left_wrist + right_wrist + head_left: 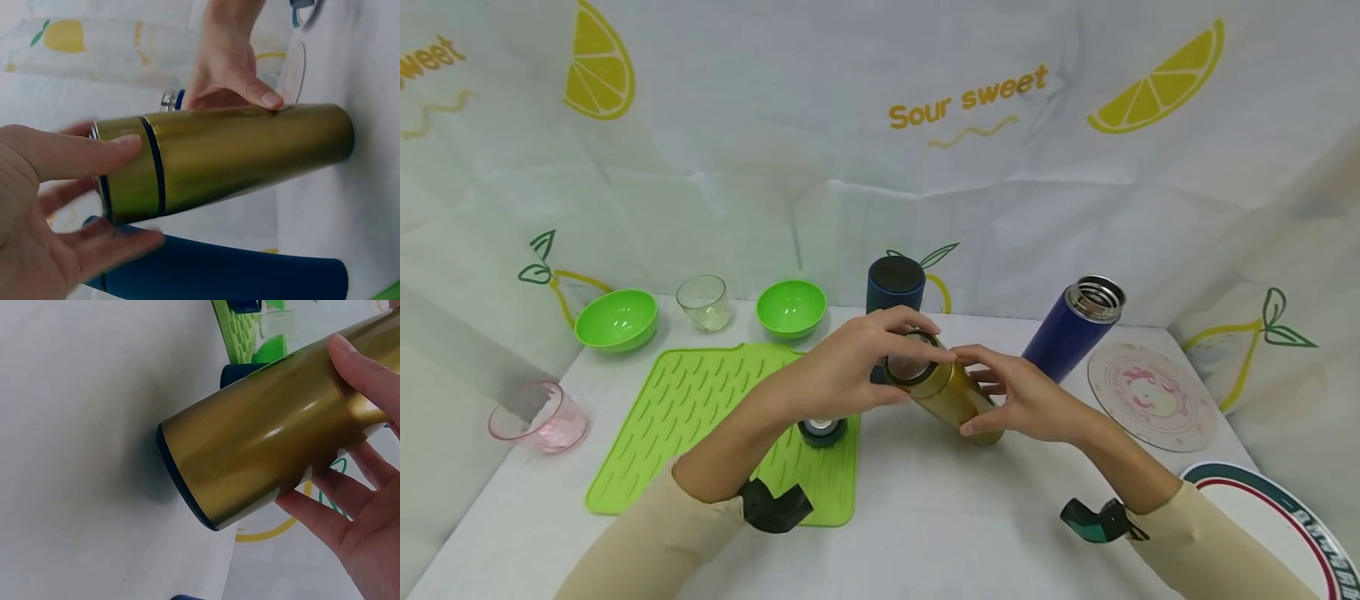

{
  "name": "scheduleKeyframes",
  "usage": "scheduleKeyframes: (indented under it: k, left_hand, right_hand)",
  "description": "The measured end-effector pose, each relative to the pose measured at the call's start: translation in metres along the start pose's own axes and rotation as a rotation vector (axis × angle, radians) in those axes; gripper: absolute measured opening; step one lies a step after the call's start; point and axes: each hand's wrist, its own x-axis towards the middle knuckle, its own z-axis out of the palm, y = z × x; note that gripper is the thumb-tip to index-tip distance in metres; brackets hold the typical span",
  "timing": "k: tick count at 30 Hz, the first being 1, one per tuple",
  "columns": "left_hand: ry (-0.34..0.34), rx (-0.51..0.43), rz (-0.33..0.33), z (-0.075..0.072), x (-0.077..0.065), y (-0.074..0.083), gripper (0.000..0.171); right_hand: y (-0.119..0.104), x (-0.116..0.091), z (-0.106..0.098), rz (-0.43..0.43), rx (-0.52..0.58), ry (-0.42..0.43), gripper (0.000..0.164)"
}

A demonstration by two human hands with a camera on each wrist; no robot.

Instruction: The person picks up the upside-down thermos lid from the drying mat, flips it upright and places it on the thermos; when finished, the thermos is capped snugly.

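A gold thermos (958, 400) leans toward the left in the head view, its base low over the white table. My left hand (857, 358) grips its upper end, thumb and fingers around the gold lid (132, 187) in the left wrist view. Lower down, my right hand (1033, 396) holds the body, thumb on one side and fingers on the other, as the right wrist view shows. Just behind stands a dark blue thermos (895, 287), partly hidden by my left hand. To the right, a blue thermos (1067, 333) shows a bare steel mouth.
A green drying mat (700, 433) lies left, with a dark round lid (822, 433) on it. Green bowls (617, 321) and a clear glass (703, 304) stand behind; a pink glass (542, 421) is far left. A pink round mat (1150, 396) and white round plate (1255, 517) lie right.
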Motion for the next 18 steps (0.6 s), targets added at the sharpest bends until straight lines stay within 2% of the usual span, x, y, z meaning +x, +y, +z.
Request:
scheduleKeyframes:
  k: [5, 8, 10, 14, 18]
  left_hand:
    - [-0.002, 0.154, -0.230, 0.004, 0.000, 0.011, 0.074]
    - [0.021, 0.202, -0.285, 0.009, 0.001, 0.013, 0.075]
    - [0.042, 0.210, -0.285, 0.012, 0.002, 0.013, 0.071]
    - [0.061, 0.169, -0.221, 0.011, 0.001, 0.010, 0.063]
    - [0.024, 0.076, -0.130, 0.007, 0.002, 0.006, 0.058]
  right_hand:
    - [0.000, 0.001, 0.002, -0.017, -0.042, 0.013, 0.082]
    - [0.000, 0.002, 0.002, -0.024, -0.061, 0.015, 0.081]
    - [0.000, 0.002, 0.002, -0.025, -0.062, 0.014, 0.080]
    - [0.002, 0.003, 0.003, -0.020, -0.041, 0.010, 0.081]
    - [0.004, 0.002, 0.002, -0.021, -0.037, 0.019, 0.082]
